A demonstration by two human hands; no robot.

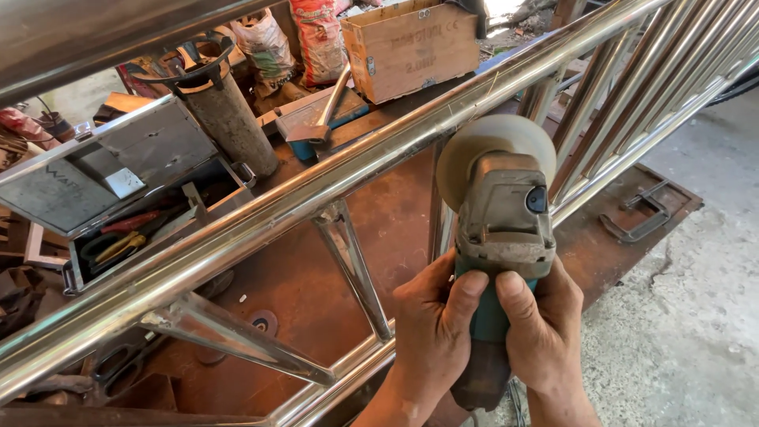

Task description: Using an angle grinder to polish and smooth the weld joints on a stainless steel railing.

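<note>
Gripping angle grinder (500, 237) body with left hand (433, 328) and right hand (545, 332), both closed tight; judgement: keep disc (482, 142) flat on rail (316, 190) beyond grip.

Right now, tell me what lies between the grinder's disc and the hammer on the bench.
In the head view, the shiny top rail runs slantwise between the grinder's disc and the hammer. Both hands, left hand and right hand, grip the grinder.
</note>
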